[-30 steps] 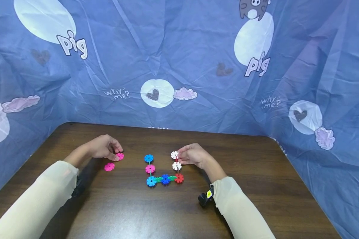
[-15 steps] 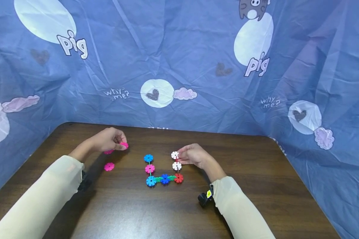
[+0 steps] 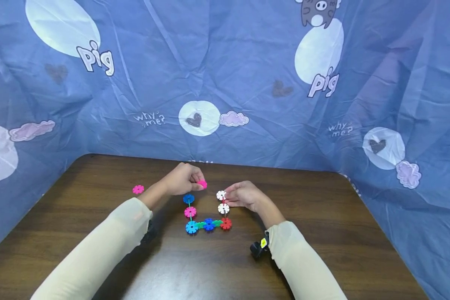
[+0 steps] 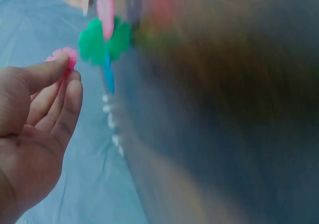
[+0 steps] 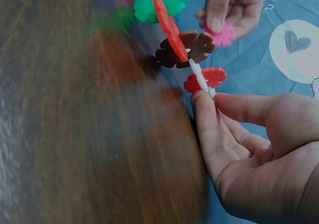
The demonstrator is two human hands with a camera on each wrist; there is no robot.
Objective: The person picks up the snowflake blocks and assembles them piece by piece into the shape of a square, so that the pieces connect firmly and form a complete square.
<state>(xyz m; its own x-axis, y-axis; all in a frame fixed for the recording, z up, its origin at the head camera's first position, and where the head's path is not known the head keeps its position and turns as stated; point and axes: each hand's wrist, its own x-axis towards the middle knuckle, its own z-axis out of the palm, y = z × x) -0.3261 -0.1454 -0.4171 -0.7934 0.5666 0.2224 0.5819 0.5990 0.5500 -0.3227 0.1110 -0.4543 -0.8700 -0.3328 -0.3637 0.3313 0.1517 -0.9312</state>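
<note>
Between the thumb and fingers of my left hand (image 3: pixel 183 179), a pink snowflake disc (image 3: pixel 203 184) is pinched, above the gap at the top of a U-shaped chain of snowflake discs (image 3: pixel 209 225). My right hand (image 3: pixel 244 196) pinches the white disc (image 3: pixel 221 195) at the chain's right end. In the right wrist view, a red disc (image 5: pixel 215 77) and a brown disc (image 5: pixel 199 46) sit crosswise between the chain's discs. A blue disc (image 3: pixel 188 198) ends the left side. Green discs (image 4: pixel 102 40) show in the left wrist view.
A loose pink disc (image 3: pixel 138 189) lies on the brown wooden table (image 3: pixel 307 200), left of my left forearm. A blue patterned cloth (image 3: pixel 247 137) hangs behind the table and along its sides. Black wrist camera (image 3: pixel 256 249) hangs under my right wrist.
My left hand has picked up a pink disc and carried it right, to above the chain. One loose pink disc is now hidden behind my left arm. My right hand keeps its grip.
</note>
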